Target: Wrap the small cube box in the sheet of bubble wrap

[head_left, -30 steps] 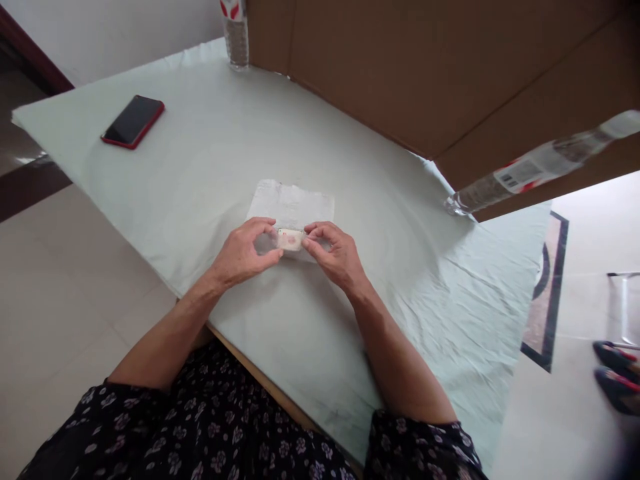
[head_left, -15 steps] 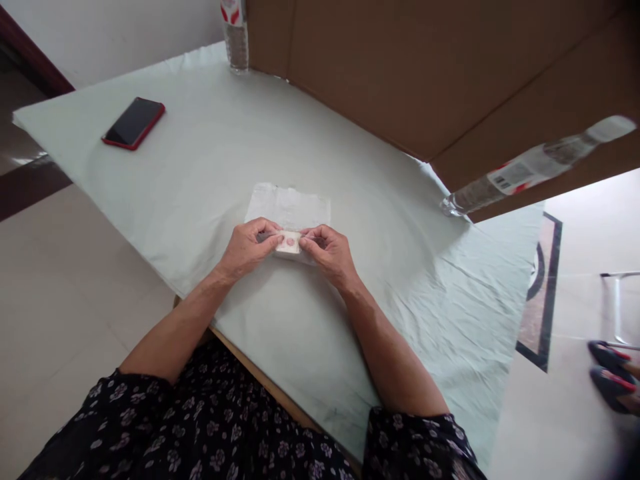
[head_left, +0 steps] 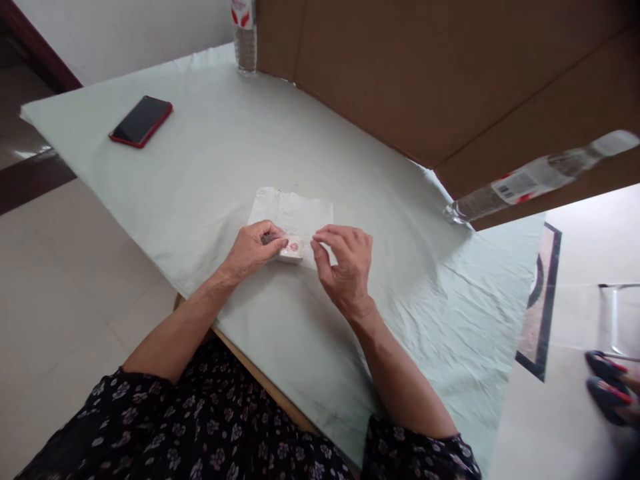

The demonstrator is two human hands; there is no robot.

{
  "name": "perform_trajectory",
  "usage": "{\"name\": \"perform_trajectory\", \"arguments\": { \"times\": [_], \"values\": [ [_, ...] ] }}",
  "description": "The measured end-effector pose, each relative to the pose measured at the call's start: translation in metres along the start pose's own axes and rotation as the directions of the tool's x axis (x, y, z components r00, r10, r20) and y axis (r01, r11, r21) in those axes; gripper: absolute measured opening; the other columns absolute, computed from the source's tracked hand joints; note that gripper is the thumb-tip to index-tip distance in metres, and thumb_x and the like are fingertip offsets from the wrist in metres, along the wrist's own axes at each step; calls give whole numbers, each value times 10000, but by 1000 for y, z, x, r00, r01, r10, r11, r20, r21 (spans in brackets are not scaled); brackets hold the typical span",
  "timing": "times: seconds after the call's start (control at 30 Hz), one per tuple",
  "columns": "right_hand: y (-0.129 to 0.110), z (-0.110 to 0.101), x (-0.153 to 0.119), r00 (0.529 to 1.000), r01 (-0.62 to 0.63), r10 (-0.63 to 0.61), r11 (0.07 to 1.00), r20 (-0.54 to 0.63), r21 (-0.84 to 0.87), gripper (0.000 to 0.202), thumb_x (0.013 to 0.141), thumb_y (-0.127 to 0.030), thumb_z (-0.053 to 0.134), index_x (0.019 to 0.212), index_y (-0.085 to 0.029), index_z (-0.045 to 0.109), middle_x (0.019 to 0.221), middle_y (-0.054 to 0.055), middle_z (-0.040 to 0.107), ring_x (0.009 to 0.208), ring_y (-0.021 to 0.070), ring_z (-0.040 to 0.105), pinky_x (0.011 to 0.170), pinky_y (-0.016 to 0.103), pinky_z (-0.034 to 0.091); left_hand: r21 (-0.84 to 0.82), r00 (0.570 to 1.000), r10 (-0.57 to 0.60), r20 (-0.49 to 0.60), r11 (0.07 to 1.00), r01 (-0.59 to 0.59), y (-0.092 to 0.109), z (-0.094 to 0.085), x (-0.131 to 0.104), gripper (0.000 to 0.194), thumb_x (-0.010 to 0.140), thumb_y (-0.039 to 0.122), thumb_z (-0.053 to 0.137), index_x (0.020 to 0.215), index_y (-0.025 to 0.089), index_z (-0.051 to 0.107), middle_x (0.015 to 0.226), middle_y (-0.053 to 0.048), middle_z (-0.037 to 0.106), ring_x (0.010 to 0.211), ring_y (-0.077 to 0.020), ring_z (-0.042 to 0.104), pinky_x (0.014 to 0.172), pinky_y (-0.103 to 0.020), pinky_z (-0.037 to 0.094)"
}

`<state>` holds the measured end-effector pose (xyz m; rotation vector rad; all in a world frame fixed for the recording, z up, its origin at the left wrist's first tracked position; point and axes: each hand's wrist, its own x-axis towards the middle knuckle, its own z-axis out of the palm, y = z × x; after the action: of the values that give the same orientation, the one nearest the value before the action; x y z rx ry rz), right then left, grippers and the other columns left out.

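1. The left hand [head_left: 254, 251] was pinched closed on the left end of a little white box [head_left: 294, 249] with a red mark on top.
2. The right hand [head_left: 313, 241] was apart, at three o'clock from the little box. Its thumb and fingers were curled nearly together; I can't tell if they held anything thin.
3. White paper [head_left: 290, 208] lay on the bench [head_left: 210, 167], at twelve o'clock from the little box.
4. A phone [head_left: 142, 121] lay at ten o'clock.
5. Big brown cardboard [head_left: 390, 73] was at one o'clock.

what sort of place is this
Probably a room in a home: a cloth-covered table with a phone lying on it, and a pale tiled floor beside it.
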<state>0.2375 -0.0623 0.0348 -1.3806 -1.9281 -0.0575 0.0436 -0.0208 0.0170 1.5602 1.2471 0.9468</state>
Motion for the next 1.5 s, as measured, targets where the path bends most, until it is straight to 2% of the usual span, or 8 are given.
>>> {"name": "perform_trajectory", "arguments": {
  "times": [0.17,0.4,0.6,0.7,0.83,0.93,1.1,1.5],
  "values": [
    [-14,10,-10,953,229,-200,967,226,-111,148,1011,-223,558,1081,-209,688,1112,55,779,1018,207,646,931,384,343,44,1000,14,-17,999,-13,-1,1,2,203,766,387,648,756,184,651,805,-36,719,792,-177,636,756,-296,492],
    [-16,17,-11,933,265,-195,941,302,-210,219,1033,-205,501,1196,-217,647,1129,39,747,1001,202,584,908,377,311,196,1000,-11,12,981,9,3,-26,-6,335,762,449,701,974,190,683,883,-18,690,801,-170,598,746,-289,470],
    [-16,22,-4,909,322,-213,904,359,-280,221,1024,-240,508,1203,-258,636,1087,51,691,945,221,495,851,386,282,294,992,-122,43,950,104,0,-51,-10,329,793,398,595,1025,177,670,616,61,502,572,-124,463,598,-265,397],
    [-14,23,1,888,359,-230,887,397,-290,212,1017,-216,504,1173,-260,639,1034,52,674,903,219,460,815,390,265,369,988,-152,-22,917,149,-1,-55,-11,360,767,398,630,1047,176,677,718,18,610,632,-139,534,610,-268,424],
    [-13,20,6,859,387,-235,879,454,-279,210,1011,-186,494,1137,-262,644,1002,58,664,887,223,441,792,391,256,251,952,-290,-98,918,306,5,-62,-17,561,726,442,722,1193,139,652,1083,-131,710,810,-210,675,580,-269,500],
    [-12,20,8,852,392,-240,882,465,-262,202,1011,-181,492,1114,-262,645,996,62,660,882,224,433,786,389,252,95,894,-443,-63,889,448,10,-68,-19,651,701,415,783,1251,108,620,1055,-163,718,780,-247,723,514,-285,522],
    [-11,21,10,847,414,-263,872,462,-262,184,1003,-174,500,1080,-250,649,987,67,661,864,223,429,776,390,240,-52,813,-581,-24,813,580,13,-61,-12,506,661,392,861,1052,135,667,837,-112,713,693,-265,722,459,-311,496],
    [-13,19,17,826,429,-265,868,497,-250,179,1007,-168,498,1007,-237,663,972,76,664,829,218,426,748,383,224,-33,871,-492,-9,870,491,9,-26,15,211,641,212,721,553,203,530,499,21,514,455,-112,474,397,-216,328]
  ]
}}
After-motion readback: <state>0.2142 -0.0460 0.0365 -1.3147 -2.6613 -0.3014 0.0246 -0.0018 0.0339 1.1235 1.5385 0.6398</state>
